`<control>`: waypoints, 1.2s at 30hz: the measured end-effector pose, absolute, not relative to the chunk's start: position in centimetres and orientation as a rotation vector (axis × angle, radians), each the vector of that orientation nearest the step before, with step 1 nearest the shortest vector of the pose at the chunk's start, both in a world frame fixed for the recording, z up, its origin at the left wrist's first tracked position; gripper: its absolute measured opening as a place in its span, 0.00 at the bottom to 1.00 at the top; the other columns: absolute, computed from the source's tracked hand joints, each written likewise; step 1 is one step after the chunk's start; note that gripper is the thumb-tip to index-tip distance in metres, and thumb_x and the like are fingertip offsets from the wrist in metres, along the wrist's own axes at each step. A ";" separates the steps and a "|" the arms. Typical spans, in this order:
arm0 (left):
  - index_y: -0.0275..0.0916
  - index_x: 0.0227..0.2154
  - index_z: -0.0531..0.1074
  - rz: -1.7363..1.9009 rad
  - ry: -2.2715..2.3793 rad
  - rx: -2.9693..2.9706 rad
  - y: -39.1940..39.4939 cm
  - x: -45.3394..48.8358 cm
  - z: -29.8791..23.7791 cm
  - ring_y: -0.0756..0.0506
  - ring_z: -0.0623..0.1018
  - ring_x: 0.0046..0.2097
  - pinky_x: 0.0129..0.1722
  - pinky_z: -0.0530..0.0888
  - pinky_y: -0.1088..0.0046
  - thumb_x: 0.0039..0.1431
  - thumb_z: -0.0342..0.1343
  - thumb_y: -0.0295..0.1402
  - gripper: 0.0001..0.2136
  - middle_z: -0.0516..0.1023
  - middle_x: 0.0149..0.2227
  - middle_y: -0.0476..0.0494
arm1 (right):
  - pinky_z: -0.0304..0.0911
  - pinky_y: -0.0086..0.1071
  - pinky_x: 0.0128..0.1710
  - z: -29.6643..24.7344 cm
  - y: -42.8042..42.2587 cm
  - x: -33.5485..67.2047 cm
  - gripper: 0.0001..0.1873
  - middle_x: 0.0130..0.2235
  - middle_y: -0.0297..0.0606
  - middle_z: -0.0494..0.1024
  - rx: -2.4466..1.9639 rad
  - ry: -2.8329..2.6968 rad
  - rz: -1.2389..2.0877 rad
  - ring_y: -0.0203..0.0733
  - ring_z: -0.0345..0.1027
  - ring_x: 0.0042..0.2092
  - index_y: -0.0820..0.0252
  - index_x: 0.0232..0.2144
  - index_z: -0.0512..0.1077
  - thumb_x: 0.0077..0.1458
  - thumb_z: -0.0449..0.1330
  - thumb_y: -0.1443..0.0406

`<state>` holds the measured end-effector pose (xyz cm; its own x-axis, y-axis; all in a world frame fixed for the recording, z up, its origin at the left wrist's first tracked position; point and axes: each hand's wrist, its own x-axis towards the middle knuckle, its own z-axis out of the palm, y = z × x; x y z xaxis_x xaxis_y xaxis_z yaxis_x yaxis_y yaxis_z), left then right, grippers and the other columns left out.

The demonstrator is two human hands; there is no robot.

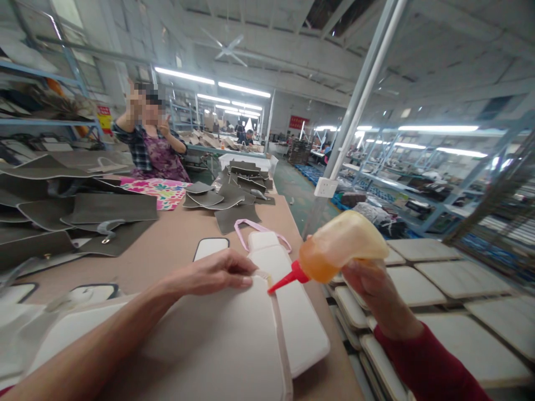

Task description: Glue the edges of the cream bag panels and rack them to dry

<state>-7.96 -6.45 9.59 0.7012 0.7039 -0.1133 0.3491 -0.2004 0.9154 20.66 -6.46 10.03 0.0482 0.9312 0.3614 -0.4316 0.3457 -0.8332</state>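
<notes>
My right hand [371, 292] grips a squeeze bottle of amber glue [340, 245], tilted so its red nozzle [286, 278] points down-left at the edge of a pale fabric panel [217, 340]. My left hand [217, 273] lies on that panel, its fingers closed on a small flap at the top edge, right by the nozzle tip. Beside the panel lies a white padded piece [298, 317] with a pink strap [254, 225].
Grey cut pieces [112, 211] pile up on the left and at the far end of the brown table [175, 245]. A person [152, 147] sits behind a floral cloth [161, 192]. Racks of white panels [443, 273] stand on the right, with a metal post [355, 111].
</notes>
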 end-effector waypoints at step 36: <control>0.35 0.27 0.78 0.481 0.865 1.704 -4.6 -9.2 8.9 0.49 0.66 0.26 0.22 0.60 0.78 0.54 0.61 0.43 0.14 0.70 0.24 0.48 | 0.75 0.36 0.38 8.1 -5.9 20.9 0.35 0.36 0.30 0.83 -0.578 -1.207 1.141 0.45 0.76 0.36 0.49 0.42 0.77 0.26 0.80 0.60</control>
<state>-9.15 -4.60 8.86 0.6500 0.7518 -0.1111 0.3025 -0.1218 0.9454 20.95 -5.89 8.12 -0.0584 0.9050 0.4214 -0.3698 0.3725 -0.8512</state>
